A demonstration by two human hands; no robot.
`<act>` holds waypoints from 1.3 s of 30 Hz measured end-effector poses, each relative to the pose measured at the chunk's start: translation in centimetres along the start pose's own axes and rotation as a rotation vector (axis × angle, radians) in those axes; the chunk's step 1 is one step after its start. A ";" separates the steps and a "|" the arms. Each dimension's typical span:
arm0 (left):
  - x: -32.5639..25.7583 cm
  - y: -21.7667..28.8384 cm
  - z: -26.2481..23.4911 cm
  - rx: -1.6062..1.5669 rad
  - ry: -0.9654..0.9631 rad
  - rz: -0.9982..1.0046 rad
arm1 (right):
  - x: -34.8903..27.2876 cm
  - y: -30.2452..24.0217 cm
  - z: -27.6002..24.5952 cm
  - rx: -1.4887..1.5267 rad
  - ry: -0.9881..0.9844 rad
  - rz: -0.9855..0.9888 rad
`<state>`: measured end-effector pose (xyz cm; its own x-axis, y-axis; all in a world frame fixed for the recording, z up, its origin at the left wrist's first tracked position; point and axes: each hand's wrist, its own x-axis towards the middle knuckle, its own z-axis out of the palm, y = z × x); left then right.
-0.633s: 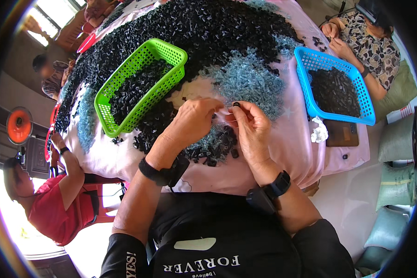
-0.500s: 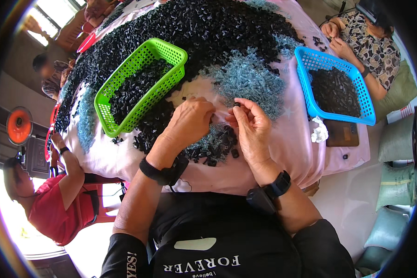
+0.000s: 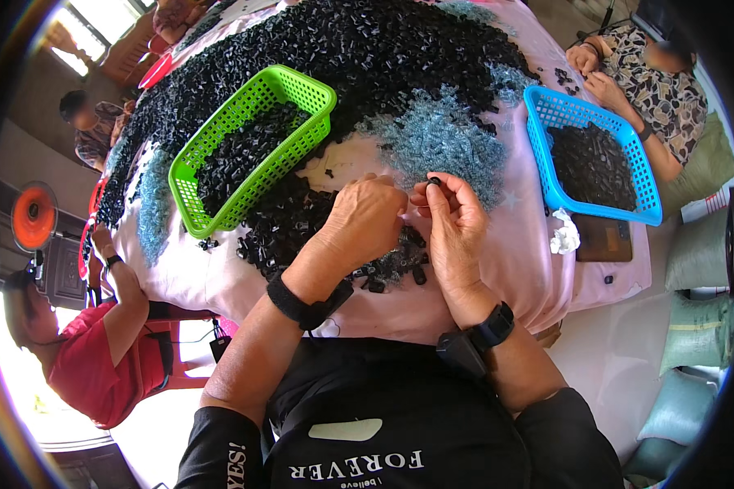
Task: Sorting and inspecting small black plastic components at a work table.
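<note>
A small black plastic piece [image 3: 434,181] is being pinched between the fingertips of the right hand [image 3: 457,224], just above a heap of similar black pieces [image 3: 383,269]. The left hand [image 3: 365,218] is being held curled closed beside it at nine o'clock, fingertips meeting; whether it is gripping anything cannot be told. A pink-covered surface [image 3: 530,261] is carrying a green plastic basket [image 3: 253,143] at ten o'clock and a blue plastic basket [image 3: 595,155] at two o'clock.

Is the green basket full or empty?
Partly full: black pieces cover the floor of the green basket, but its mesh walls rise bare above them.
</note>
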<state>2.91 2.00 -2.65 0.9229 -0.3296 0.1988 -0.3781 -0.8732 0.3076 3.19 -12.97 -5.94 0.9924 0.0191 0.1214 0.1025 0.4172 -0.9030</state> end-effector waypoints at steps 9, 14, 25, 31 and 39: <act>0.3 0.1 0.1 0.085 -0.015 -0.054 | 0.1 0.3 -0.2 -0.027 0.021 -0.038; -0.1 -1.7 -0.9 -0.243 0.118 -0.152 | 0.0 0.3 -0.1 0.012 -0.009 0.024; -0.7 -0.6 -2.4 -0.692 0.133 -0.301 | 0.0 0.9 -0.1 -0.025 -0.130 0.058; -0.5 0.4 -2.6 -0.643 0.166 -0.286 | 0.0 1.3 -0.3 -0.040 -0.165 0.087; -0.4 -1.8 -0.5 -0.191 0.261 -0.141 | 0.1 0.3 -0.5 0.032 0.065 -0.065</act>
<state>3.18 3.92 -2.86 0.9267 -0.0858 0.3659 -0.2776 -0.8126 0.5125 3.35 -13.32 -6.39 0.9861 -0.0676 0.1515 0.1657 0.4446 -0.8803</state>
